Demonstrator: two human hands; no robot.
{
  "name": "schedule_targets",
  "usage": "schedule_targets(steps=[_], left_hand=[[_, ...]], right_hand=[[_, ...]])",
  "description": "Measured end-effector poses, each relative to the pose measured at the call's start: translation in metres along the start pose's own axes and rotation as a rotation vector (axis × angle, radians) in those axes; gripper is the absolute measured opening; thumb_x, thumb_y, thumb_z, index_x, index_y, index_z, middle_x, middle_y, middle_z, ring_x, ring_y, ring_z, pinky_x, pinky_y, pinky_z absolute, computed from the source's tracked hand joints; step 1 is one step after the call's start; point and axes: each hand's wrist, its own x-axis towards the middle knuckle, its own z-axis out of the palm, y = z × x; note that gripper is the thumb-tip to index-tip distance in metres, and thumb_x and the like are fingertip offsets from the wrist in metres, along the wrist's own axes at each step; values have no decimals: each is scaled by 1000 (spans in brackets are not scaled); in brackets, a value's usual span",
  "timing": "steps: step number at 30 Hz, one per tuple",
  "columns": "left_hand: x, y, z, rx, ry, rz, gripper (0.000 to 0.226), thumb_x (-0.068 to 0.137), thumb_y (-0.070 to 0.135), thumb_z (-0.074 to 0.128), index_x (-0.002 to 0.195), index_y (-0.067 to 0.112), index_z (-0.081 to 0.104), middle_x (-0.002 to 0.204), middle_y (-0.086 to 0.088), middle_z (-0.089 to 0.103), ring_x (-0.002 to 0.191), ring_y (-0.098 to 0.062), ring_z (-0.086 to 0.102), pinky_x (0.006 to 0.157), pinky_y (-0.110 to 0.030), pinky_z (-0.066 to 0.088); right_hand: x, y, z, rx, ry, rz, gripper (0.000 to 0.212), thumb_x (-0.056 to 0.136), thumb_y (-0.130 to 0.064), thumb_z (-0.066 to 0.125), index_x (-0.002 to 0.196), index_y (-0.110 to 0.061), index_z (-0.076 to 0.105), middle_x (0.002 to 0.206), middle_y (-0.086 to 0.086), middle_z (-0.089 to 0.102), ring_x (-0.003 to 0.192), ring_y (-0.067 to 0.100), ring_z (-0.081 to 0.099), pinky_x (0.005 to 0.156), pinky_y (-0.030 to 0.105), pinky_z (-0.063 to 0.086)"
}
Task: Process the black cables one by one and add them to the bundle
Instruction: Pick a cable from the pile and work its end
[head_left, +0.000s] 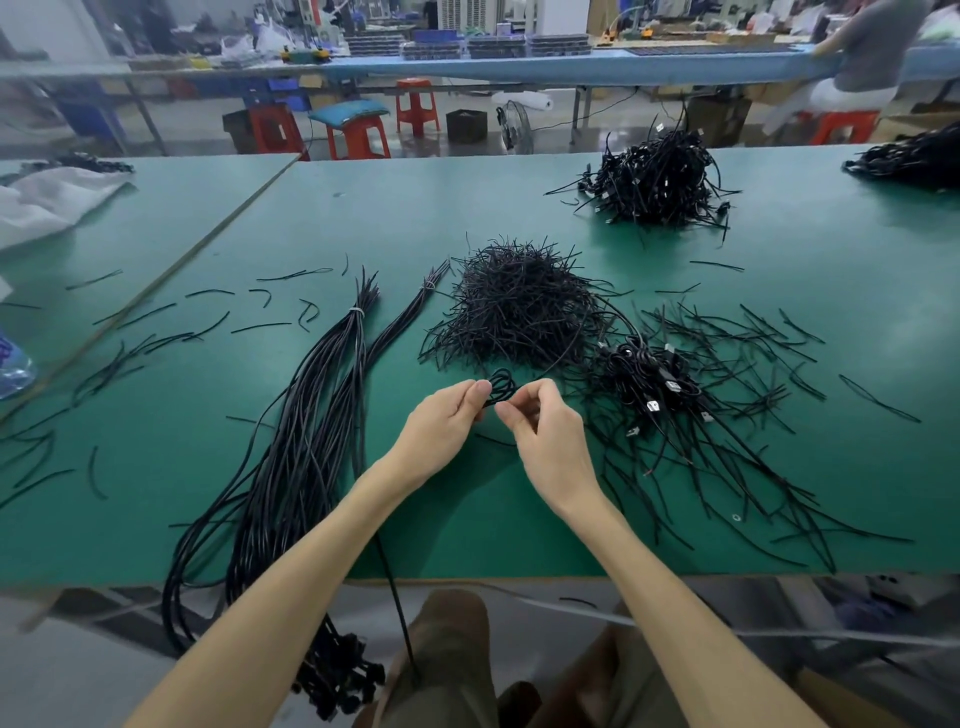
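Green workbench (208, 234), left hand (447, 426) and right hand (545, 431) pinching one coiled black cable (501, 387), tied bundle (332, 395) alongside

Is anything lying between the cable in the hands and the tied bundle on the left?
Nothing visible does. Between the looped cable and the bundle lies only bare green table.

The far benches (519, 47) along the top are all blur. At the upper right a cable pile (914, 161) runs off the edge; at the left, a white bag (47, 202) does too. Fingertips (480, 388) cover where the coiled cable (503, 385) is pinched, and the left forearm (296, 571) hides part of the bundle (311, 415) at bottom.
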Motion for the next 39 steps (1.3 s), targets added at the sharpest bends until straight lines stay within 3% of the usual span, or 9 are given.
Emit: schedule_targets(steps=[7,11,15,17,20,23,28,34,39], left_hand=[[-2,3,-4,-262,-43,-46,46,103,49,42,71,16,36,67,5,34,66,-17,31,67,-38,28],[-4,3,-6,-404,-86,-77,46,110,35,42,66,21,43,66,6,39,63,-11,35,61,-23,33],[-6,8,-6,-357,-92,-57,48,104,41,44,63,20,57,65,4,47,63,-14,40,61,-27,34],[-6,9,-6,-310,-99,-58,54,101,45,44,69,6,62,69,-2,55,67,-16,46,66,-36,38],[-7,12,-7,-231,-92,-53,74,94,58,40,85,-13,58,74,-23,57,71,-22,45,72,-41,38],[-8,12,-6,-222,-77,-35,66,97,54,40,90,-4,70,83,-33,63,73,-24,49,71,-47,42],[-9,15,-7,-247,-45,-45,71,98,54,39,69,-10,46,63,-8,39,62,-21,31,64,-38,25],[-7,12,-5,-229,-29,-66,61,107,44,39,59,7,40,55,3,35,55,-16,28,59,-34,22],[-6,12,-5,-214,-22,-73,60,110,39,39,56,14,43,49,9,36,50,-12,28,54,-27,24]], right_hand=[[1,-2,-5,160,-3,111,33,86,-32,81,99,-25,51,84,-7,66,70,-7,58,67,12,45],[0,-3,-6,214,-98,72,43,81,-25,85,111,-31,54,80,-5,72,67,-2,60,71,17,47],[-1,-2,-8,253,-152,-13,60,81,-16,85,132,-38,59,76,-2,65,73,15,62,75,22,49],[-1,-3,-10,238,-189,-46,66,82,-16,83,135,-45,58,76,-4,65,73,16,62,78,29,51],[-1,-5,-10,220,-237,-45,58,84,-19,82,133,-42,62,82,-8,71,77,13,68,87,36,56],[-2,-6,-9,190,-215,-6,40,83,-23,83,120,-31,69,96,-9,76,93,10,71,95,42,55],[-3,-8,-8,151,-156,37,16,83,-28,83,94,-23,73,88,-11,77,86,2,70,81,23,53],[-3,-7,-4,96,-119,1,13,85,-23,81,88,-19,70,92,-1,73,90,17,67,84,37,53],[-3,-2,-5,56,-112,-29,10,87,-24,76,83,-20,68,77,-8,73,78,10,67,71,23,49]])
